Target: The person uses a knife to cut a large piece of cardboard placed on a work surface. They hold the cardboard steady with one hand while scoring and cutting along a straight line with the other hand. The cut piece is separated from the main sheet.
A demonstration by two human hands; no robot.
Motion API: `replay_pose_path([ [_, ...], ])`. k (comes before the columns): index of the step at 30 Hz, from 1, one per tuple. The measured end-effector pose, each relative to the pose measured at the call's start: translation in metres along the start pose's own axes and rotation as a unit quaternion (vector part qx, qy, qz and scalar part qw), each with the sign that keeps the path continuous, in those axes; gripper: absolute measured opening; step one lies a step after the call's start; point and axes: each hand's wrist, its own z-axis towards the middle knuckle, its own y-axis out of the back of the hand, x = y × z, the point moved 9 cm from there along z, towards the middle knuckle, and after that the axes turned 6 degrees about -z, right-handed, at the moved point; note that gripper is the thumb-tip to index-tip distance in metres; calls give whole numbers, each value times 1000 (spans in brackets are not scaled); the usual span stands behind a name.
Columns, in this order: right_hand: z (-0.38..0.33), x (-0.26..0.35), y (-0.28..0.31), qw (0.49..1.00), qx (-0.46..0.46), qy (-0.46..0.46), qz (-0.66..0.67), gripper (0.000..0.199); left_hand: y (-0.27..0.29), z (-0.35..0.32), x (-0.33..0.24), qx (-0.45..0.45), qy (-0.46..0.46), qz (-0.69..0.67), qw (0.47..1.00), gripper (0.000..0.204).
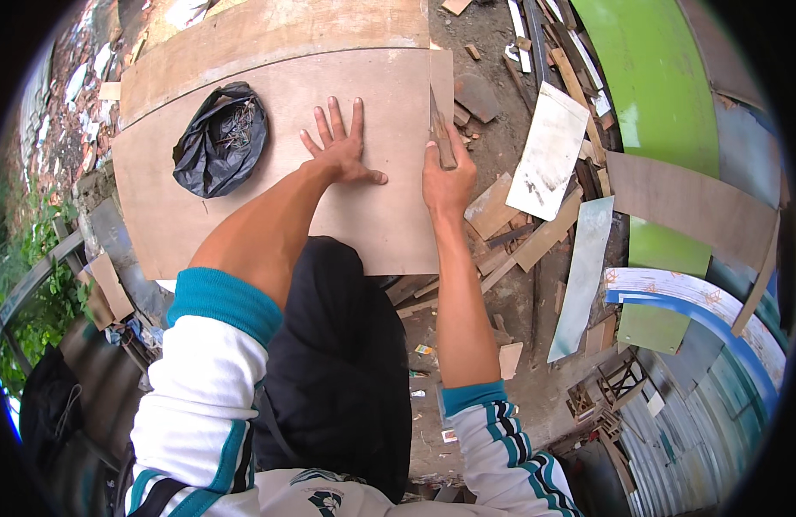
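Head-worn fisheye, steeply downward, close

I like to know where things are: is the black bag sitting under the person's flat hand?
No, the black bag lies on the plywood sheet apart from the left hand, which presses flat on bare wood.

I am at an outdoor carpentry work area, as shown by the plywood sheet [277, 164] I work on, timber offcuts [501, 233] strewn over bare earth [501, 138], a black bag of nails [221, 138], corrugated metal sheeting [682, 439] and painted panels [648, 95] alongside.
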Motion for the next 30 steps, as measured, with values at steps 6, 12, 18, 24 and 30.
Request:
replay_pose_path([
  [6,-115,-1,39,999,-21,47,-12,44,3,-1,11,0,12,5,1000,160],
  [12,-224,-9,94,994,-24,47,-100,44,0,-3,7,7,14,-3,1000,160],
  [18,-49,-33,16,997,-52,44,35,45,0,0,0,4,8,6,1000,161],
  [24,-99,-29,28,997,-39,69,-25,50,3,3,11,-4,21,14,1000,162],
  [30,-243,-20,112,996,-15,52,-74,51,-6,-1,8,4,23,15,1000,163],
])
